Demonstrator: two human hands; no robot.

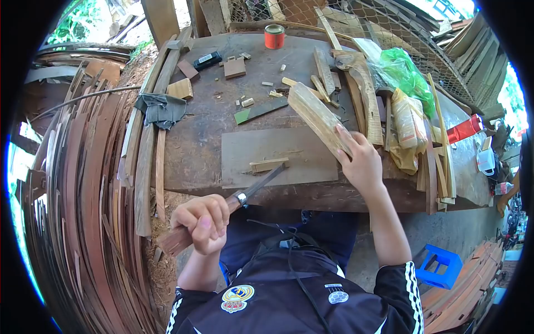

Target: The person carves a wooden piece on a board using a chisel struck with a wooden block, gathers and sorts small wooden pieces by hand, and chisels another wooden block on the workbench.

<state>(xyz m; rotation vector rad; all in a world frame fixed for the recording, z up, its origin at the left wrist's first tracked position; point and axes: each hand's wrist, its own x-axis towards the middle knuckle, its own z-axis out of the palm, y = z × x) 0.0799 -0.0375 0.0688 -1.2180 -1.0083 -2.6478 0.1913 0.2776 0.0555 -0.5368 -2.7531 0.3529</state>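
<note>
1. my left hand point(201, 222) is closed around the handle of a chisel point(262, 185), its blade slanting away from me and to the right.
2. my right hand point(362, 165) grips the near end of a thick wooden bar point(314, 114), which is raised above the bench point(192, 147).
3. the small wood strip point(267, 165) lies on a flat board point(239, 150) in front of me, held by neither hand. the chisel tip is at its right end; whether they touch i cannot tell.
4. as for progress, i'd judge the work to be partway: thin slivers lie beside the strip, so some cutting looks done. the strip is in one piece, and i can't tell how much of it is left to cut.
5. the red tin point(274, 38) stands upright at the far edge; i can't make out what is inside.
6. the green bag point(403, 75) lies crumpled at the right, with nothing i can identify in it. nearer me, a yellowish bag point(408, 125) bulges, its contents hidden.
7. a white container point(485, 161) sits far right, too small to read.
</note>
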